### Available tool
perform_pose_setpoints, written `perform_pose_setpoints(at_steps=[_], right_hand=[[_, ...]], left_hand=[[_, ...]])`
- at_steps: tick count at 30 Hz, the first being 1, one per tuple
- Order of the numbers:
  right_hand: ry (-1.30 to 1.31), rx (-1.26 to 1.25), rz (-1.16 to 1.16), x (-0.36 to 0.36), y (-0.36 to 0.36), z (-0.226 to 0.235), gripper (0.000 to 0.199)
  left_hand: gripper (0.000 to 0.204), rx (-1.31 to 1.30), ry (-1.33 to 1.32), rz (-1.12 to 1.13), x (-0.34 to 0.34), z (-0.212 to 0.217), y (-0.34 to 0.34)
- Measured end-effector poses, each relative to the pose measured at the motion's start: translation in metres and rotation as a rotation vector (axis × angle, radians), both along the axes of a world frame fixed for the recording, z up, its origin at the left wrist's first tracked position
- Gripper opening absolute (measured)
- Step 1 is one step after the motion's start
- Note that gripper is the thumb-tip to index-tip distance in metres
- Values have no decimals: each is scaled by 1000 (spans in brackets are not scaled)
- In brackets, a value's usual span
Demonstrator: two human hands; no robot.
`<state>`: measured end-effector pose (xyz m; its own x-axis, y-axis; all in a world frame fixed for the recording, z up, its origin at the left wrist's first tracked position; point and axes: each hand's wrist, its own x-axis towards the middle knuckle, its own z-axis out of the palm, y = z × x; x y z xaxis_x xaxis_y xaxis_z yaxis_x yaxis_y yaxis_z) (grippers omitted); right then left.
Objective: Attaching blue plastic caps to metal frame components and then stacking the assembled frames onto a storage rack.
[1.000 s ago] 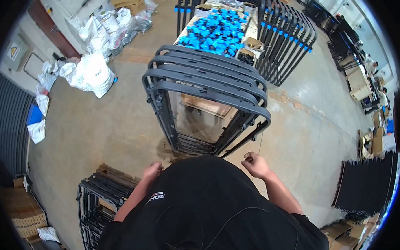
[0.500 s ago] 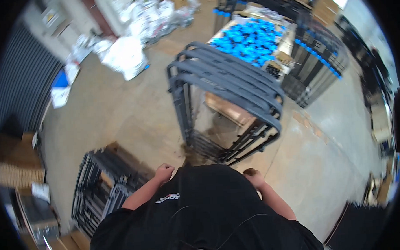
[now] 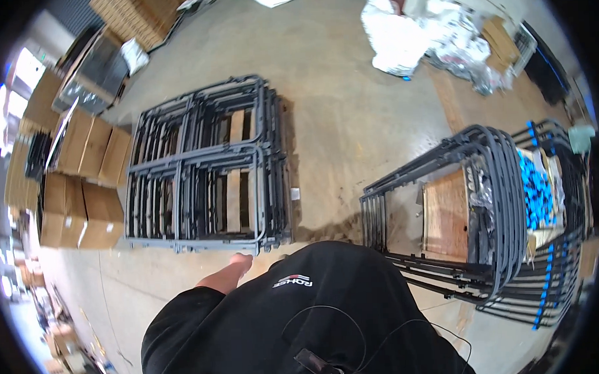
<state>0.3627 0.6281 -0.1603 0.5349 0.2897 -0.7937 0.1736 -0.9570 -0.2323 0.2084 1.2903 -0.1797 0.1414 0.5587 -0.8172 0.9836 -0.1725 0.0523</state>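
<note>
My left hand (image 3: 240, 260) hangs low beside my body, its fingers looking curled in, with nothing visible in them. It is just on the near side of a stack of dark grey metal frames (image 3: 186, 151) lying flat on the floor; I see no grip on them. My right hand is out of sight, hidden by my black shirt. At the right, several rounded dark grey frames (image 3: 504, 199) stand upright, one close behind another. Beyond their bars lie many small blue pieces (image 3: 537, 188).
Cardboard boxes (image 3: 82, 208) are piled at the left, near a wrapped dark stack (image 3: 94, 72). White bags (image 3: 393, 35) lie on the floor at the far right. A brown board (image 3: 443, 215) shows through the upright frames. Concrete floor (image 3: 330, 120) runs between both groups of frames.
My view has turned left: the upright frames have shifted to the right and the flat stack now lies ahead on the left. My right hand has gone out of view.
</note>
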Motion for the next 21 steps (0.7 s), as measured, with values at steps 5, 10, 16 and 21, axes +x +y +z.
perform_pose_setpoints(at_steps=[5, 10, 16, 21], right_hand=[[131, -103, 399, 51, 101, -11, 22], [-66, 14, 744, 130, 225, -79, 22], [64, 429, -184, 138, 464, -1, 16], [140, 449, -7, 148, 618, -28, 31]], left_hand=[[44, -210, -209, -301, -86, -2, 6], [43, -82, -353, 313, -193, -8, 26], [22, -44, -371, 402, -349, -3, 77], [18, -5, -267, 1242, -364, 29, 65]])
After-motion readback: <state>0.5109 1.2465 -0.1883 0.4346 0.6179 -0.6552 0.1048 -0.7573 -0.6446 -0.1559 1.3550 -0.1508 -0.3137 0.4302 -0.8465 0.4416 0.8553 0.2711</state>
